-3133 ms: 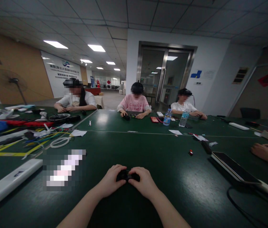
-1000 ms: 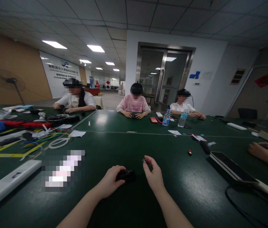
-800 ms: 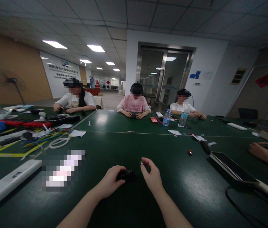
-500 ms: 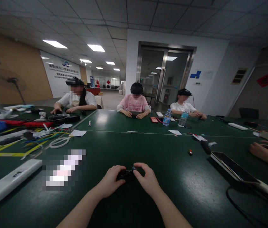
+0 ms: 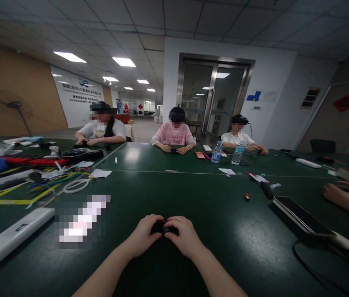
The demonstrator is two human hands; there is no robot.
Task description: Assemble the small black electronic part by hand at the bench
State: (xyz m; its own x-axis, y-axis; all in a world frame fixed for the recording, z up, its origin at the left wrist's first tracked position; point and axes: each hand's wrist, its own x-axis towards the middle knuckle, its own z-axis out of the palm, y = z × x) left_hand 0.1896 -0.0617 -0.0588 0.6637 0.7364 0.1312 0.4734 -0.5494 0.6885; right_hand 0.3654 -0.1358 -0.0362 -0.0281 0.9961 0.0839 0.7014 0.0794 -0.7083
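Note:
A small dark object [image 5: 163,228] shows between my hands, low in the middle of the view over the green table [image 5: 217,264]. Its kind is too dark and too covered to make out. My left hand [image 5: 146,234] is closed on its left part, with thumb and fingers curled round it. From the other side my right hand [image 5: 184,234] grips the right part, its thumb tip close to the left thumb. Much of the object is hidden behind the fingers.
A white long device [image 5: 13,237] lies to the left beside a blurred-out patch. Cables [image 5: 77,185] are heaped beyond it. On the right are a small red item [image 5: 247,197], a phone [image 5: 304,216] and another person's hands [image 5: 346,196]. Two bottles [image 5: 238,153] stand near people seated opposite.
My right hand has moved left and closed over the dark object's right part. Before, its thumb and forefinger only touched the right end. My left hand keeps its hold.

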